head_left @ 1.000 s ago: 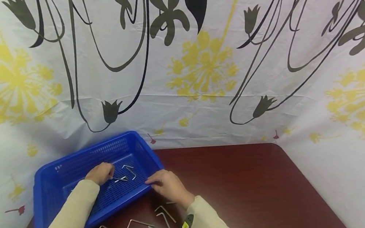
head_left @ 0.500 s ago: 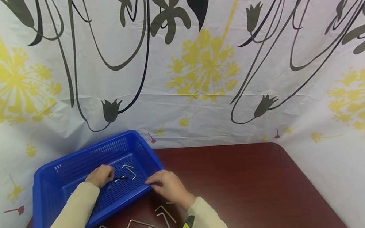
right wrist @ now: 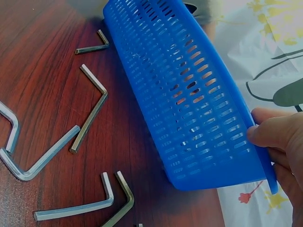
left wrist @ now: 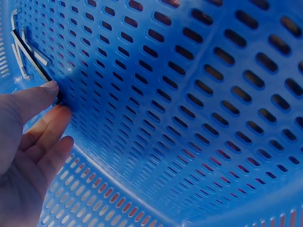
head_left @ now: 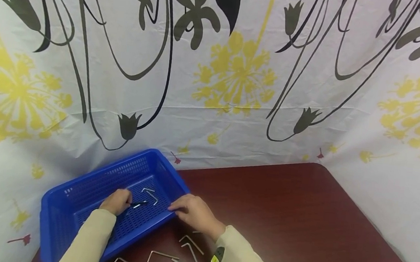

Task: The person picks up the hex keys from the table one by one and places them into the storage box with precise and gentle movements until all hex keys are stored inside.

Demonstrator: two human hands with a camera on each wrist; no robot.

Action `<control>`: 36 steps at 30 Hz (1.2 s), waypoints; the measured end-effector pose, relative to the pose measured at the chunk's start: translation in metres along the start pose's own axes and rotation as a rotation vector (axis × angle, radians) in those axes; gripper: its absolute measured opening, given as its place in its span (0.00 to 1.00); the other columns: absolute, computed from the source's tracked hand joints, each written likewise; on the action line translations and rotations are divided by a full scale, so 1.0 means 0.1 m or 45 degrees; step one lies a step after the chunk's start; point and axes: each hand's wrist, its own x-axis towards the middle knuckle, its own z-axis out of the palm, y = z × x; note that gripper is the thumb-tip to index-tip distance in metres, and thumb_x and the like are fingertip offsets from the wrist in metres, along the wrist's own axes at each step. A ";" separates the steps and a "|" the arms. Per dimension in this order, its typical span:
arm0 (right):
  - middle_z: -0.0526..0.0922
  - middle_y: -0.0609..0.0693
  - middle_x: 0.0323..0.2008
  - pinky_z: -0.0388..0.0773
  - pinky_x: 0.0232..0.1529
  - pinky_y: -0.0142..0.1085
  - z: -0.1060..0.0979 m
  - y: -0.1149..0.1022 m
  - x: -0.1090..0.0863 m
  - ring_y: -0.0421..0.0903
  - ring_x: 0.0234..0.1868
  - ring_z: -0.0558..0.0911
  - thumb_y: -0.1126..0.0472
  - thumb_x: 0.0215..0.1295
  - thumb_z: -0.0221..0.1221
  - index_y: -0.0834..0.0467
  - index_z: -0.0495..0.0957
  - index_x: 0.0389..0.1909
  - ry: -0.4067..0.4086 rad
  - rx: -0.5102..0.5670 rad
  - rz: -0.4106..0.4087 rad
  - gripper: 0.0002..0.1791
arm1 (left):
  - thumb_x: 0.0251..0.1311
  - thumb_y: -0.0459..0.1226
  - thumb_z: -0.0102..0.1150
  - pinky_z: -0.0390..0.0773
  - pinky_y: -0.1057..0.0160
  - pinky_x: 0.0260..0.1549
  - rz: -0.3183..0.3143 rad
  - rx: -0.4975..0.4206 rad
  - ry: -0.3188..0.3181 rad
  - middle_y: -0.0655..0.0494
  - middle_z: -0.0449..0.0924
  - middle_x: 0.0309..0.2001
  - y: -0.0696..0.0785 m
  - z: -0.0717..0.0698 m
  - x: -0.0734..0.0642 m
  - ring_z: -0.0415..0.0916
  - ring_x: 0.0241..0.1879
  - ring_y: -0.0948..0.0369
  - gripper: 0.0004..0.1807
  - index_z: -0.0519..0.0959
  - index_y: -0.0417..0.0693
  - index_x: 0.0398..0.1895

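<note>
Inside the blue perforated plastic basket [head_left: 147, 227], my left hand [head_left: 116, 201] is low over the floor. It pinches one end of an L-shaped hex key [left wrist: 34, 57] between thumb and fingers. This key looks dark along its length in the left wrist view, and its far end reaches over other silver hex keys [left wrist: 21, 61] lying on the basket floor. My right hand [head_left: 198, 216] grips the basket's right rim, thumb on one side and fingers on the other, as the right wrist view shows. The fingertips beyond the rim are partly hidden.
Several loose hex keys [right wrist: 73, 210] lie on the dark red wooden table [head_left: 281, 222] in front of the basket. A patterned white cloth [head_left: 228, 141] hangs behind the table and along its sides. The basket's back stands close to that cloth.
The hex key in my left hand has turned slightly, from bright silver to dark in the head view. Both hands otherwise keep their places, and the right still holds the rim.
</note>
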 end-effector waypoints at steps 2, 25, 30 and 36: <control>0.83 0.45 0.39 0.69 0.50 0.28 0.00 0.00 0.00 0.39 0.46 0.78 0.66 0.55 0.61 0.55 0.84 0.39 -0.003 -0.002 0.000 0.11 | 0.46 0.25 0.64 0.75 0.56 0.28 -0.005 -0.005 -0.017 0.53 0.75 0.24 0.01 -0.02 0.00 0.73 0.27 0.57 0.07 0.75 0.41 0.23; 0.82 0.42 0.38 0.72 0.45 0.29 -0.11 -0.03 0.07 0.37 0.43 0.78 0.63 0.53 0.62 0.50 0.84 0.38 -0.158 -0.107 0.063 0.11 | 0.48 0.27 0.63 0.75 0.54 0.35 0.043 0.001 -0.013 0.49 0.77 0.31 0.14 -0.54 -0.18 0.75 0.35 0.50 0.05 0.77 0.39 0.29; 0.82 0.42 0.39 0.72 0.46 0.31 -0.15 -0.06 0.06 0.37 0.44 0.78 0.63 0.54 0.62 0.50 0.83 0.39 -0.181 -0.132 0.029 0.11 | 0.49 0.28 0.62 0.75 0.52 0.35 0.079 -0.012 0.012 0.49 0.77 0.31 0.18 -0.67 -0.29 0.75 0.35 0.50 0.04 0.77 0.39 0.29; 0.81 0.42 0.39 0.72 0.47 0.32 -0.25 -0.13 0.01 0.39 0.44 0.78 0.63 0.54 0.62 0.51 0.83 0.40 -0.086 -0.153 -0.057 0.11 | 0.52 0.30 0.61 0.75 0.52 0.36 0.108 -0.046 0.013 0.51 0.77 0.32 0.25 -0.81 -0.42 0.75 0.35 0.51 0.04 0.78 0.39 0.32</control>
